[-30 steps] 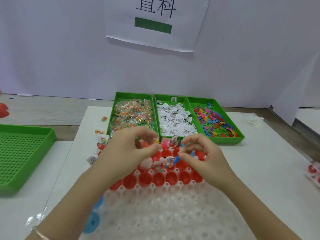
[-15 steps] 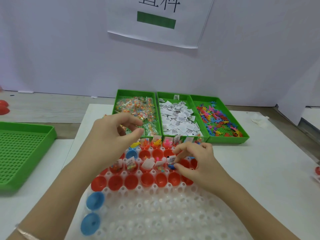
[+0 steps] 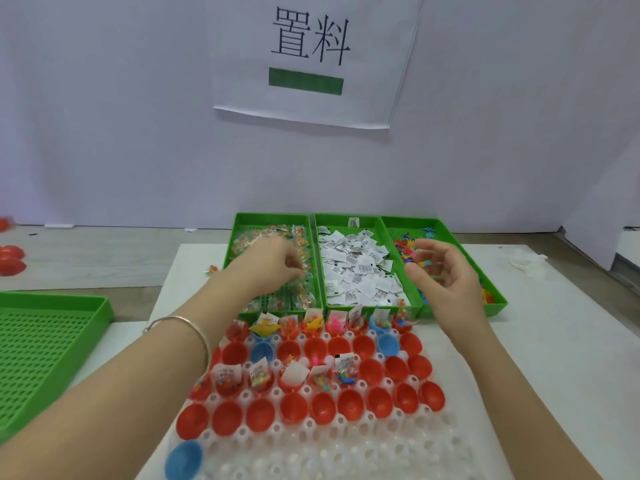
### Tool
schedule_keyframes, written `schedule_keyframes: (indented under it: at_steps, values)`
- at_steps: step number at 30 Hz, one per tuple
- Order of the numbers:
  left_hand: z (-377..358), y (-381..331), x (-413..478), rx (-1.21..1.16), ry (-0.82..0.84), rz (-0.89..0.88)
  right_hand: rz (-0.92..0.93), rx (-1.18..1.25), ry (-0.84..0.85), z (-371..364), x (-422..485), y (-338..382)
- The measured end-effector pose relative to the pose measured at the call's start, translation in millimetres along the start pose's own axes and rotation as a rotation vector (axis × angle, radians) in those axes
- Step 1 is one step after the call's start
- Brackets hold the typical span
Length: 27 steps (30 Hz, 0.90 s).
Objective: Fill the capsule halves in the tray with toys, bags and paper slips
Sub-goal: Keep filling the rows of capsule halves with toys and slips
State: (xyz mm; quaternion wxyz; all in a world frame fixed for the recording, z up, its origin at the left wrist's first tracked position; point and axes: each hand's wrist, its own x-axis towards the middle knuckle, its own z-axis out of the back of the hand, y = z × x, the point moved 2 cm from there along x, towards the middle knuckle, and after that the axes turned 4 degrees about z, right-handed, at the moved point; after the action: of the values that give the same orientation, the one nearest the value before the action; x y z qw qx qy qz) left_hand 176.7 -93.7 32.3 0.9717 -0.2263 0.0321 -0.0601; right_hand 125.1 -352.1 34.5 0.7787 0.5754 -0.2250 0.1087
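1. The desk (image 3: 554,341) carries everything, and both my arms stretch forward across it.
2. The tray (image 3: 346,455) lies closest to me, under my forearms, with its far edge touching the three green bins.
3. The bins sit side by side behind the tray: the bags bin (image 3: 270,216) on the left, the slips bin (image 3: 332,217) in the middle and the toys bin (image 3: 498,299) on the right.
4. My left hand (image 3: 270,268) is palm down inside the bags bin, with its fingers bent onto the bags (image 3: 252,242). It is blurred, so I cannot tell whether it is pinching one. A bracelet (image 3: 194,327) circles that wrist.
5. My right hand (image 3: 450,282) hovers over the near-left part of the toys bin, palm turned left, with its fingers loosely curved and spread. It grips nothing, and the toys (image 3: 405,245) lie just beyond its fingertips.
6. The halves (image 3: 322,407), mostly red with a few blue, stand in the tray's far rows, nearer me than both hands.
7. The farthest row and the left of the third row hold fillings.
8. The slips (image 3: 356,271) lie piled between my two hands.
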Motion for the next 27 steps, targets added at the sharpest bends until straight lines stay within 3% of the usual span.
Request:
schedule_keyframes:
  at_steps: [3,8,13,15,21,27]
  values:
    - [-15.2,1.6,15.4,0.064,0.106,0.022,0.006,0.081,-0.068,-0.3,-1.6,-7.1]
    - [-18.2,3.0,18.0,0.058,0.09,0.036,0.005,0.116,-0.132,9.5,0.6,-15.5]
    - [4.9,-4.3,8.8,-0.392,-0.095,0.036,0.05,0.22,-0.197,20.2,11.6,-11.0]
    - [11.4,-17.0,11.8,-0.489,-0.02,-0.012,0.05,0.245,-0.199,22.0,13.3,-9.8]
    - [-7.1,-51.8,35.5,-0.007,0.238,-0.162,0.036,0.238,-0.248,33.1,15.7,-6.5]
    - [-18.0,-51.3,44.6,0.14,0.329,-0.163,0.002,0.23,-0.278,40.3,16.6,-7.5]
